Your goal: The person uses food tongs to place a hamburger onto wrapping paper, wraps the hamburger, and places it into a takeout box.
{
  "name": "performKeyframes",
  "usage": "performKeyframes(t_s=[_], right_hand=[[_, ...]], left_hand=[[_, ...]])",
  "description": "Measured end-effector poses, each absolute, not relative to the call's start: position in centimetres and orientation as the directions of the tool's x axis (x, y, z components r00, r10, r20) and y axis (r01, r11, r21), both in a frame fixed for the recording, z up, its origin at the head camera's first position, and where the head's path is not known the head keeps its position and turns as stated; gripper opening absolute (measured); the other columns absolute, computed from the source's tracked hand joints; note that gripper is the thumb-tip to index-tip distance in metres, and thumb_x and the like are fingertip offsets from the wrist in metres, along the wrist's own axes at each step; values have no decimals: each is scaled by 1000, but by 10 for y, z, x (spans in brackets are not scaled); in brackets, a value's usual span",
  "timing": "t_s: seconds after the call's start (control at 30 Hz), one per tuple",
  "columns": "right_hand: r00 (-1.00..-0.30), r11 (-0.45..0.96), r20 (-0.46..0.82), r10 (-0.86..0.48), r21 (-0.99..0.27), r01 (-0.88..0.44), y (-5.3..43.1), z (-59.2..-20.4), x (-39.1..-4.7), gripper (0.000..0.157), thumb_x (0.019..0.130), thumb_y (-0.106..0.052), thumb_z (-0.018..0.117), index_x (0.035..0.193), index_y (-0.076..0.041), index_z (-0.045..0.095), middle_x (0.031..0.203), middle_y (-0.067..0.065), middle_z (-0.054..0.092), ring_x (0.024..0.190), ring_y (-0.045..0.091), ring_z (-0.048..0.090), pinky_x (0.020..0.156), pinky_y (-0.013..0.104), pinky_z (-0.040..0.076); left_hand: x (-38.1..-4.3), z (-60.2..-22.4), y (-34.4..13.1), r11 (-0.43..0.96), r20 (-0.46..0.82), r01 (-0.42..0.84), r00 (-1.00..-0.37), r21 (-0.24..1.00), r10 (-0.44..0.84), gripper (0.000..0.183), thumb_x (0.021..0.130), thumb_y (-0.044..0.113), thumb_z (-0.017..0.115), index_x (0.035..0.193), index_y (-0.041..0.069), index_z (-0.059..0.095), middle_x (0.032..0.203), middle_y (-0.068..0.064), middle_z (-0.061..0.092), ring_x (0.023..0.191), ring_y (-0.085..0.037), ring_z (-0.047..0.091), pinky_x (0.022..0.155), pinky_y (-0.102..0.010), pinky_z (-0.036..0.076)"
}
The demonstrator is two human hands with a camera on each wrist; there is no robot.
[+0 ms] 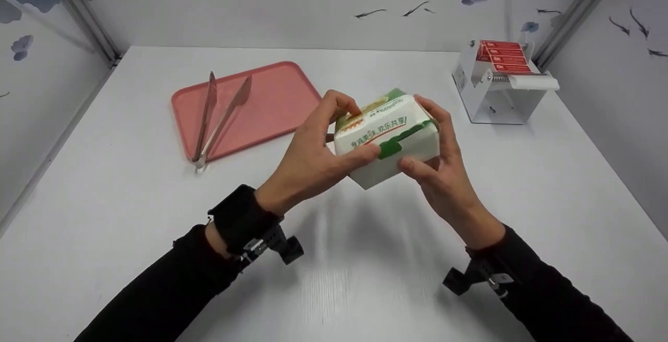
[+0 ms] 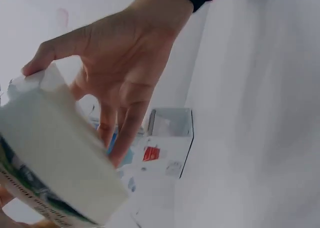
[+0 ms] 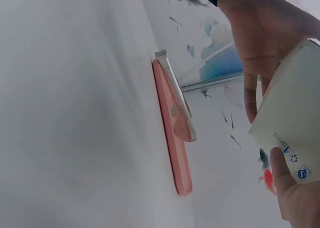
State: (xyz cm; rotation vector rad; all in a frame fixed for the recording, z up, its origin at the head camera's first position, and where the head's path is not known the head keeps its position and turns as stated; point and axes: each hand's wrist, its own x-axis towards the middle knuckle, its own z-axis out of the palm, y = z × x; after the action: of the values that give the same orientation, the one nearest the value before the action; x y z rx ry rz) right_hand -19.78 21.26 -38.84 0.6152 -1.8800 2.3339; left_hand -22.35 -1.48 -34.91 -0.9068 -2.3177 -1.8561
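Observation:
A white and green paper food box [image 1: 386,133] with printed lettering is held up above the table, tilted. My left hand [image 1: 326,149] grips its left side, thumb on the near face and fingers bent over the top. On the other side my right hand [image 1: 443,169] holds the box, thumb at the lower near edge and fingers behind the right end. In the left wrist view the pale underside of the box [image 2: 65,143] shows. Small blue printed marks show on the box [image 3: 295,133] in the right wrist view.
A pink tray [image 1: 276,96] lies at the back left, with metal tongs [image 1: 216,117] across its left part, their hinge end over the front rim. A white dispenser [image 1: 501,91] with a roll of red labels stands at the back right. Patterned walls [image 1: 292,8] enclose the table.

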Motion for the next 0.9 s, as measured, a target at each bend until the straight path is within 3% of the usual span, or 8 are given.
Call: performKeyframes(t_s=[0.17, 0.3, 0.4, 0.77, 0.9], right_hand=[[-916, -168, 337, -218, -937, -305, 217, -390, -196, 84, 90, -3, 68, 162, -29, 34, 149, 13, 49, 123, 26, 59, 90, 34, 61], [-914, -137, 343, -218, -938, -319, 218, -390, -195, 86, 90, -3, 70, 164, -27, 34, 145, 13, 52, 119, 26, 60, 88, 33, 60], [-913, -117, 347, -214, -937, -329, 218, -390, -194, 91, 89, 1, 69, 167, -28, 32, 143, 12, 54, 116, 25, 60, 87, 32, 60], [-910, -73, 360, -206, -933, -352, 220, -392, -192, 99, 86, 4, 71, 170, -28, 29, 143, 16, 56, 115, 26, 62, 86, 32, 60], [-910, -84, 365, -196, -931, -355, 220, -392, -192, 99, 86, 5, 71, 169, -27, 30, 145, 16, 55, 116, 26, 62, 86, 33, 61]], left_hand=[[-224, -343, -15, 178, 422, 579, -741, 795, 523, 50, 93, 41, 74, 130, 17, 51, 122, -1, 66, 90, -13, 68, 70, -34, 62], [-222, -344, -15, 205, 445, 636, -700, 744, 558, 58, 101, 39, 70, 154, 25, 51, 126, 0, 65, 101, -12, 61, 78, -33, 59], [-221, -345, -16, 222, 445, 649, -693, 728, 568, 64, 103, 37, 68, 163, 29, 47, 135, 0, 63, 108, -11, 57, 83, -34, 57], [-219, -341, -17, 300, 388, 656, -689, 693, 612, 67, 105, 39, 65, 167, 35, 40, 157, -4, 52, 124, -17, 55, 92, -36, 57], [-217, -340, -16, 329, 385, 654, -702, 681, 598, 66, 105, 40, 64, 166, 38, 40, 161, -3, 52, 139, -19, 54, 93, -36, 57]])
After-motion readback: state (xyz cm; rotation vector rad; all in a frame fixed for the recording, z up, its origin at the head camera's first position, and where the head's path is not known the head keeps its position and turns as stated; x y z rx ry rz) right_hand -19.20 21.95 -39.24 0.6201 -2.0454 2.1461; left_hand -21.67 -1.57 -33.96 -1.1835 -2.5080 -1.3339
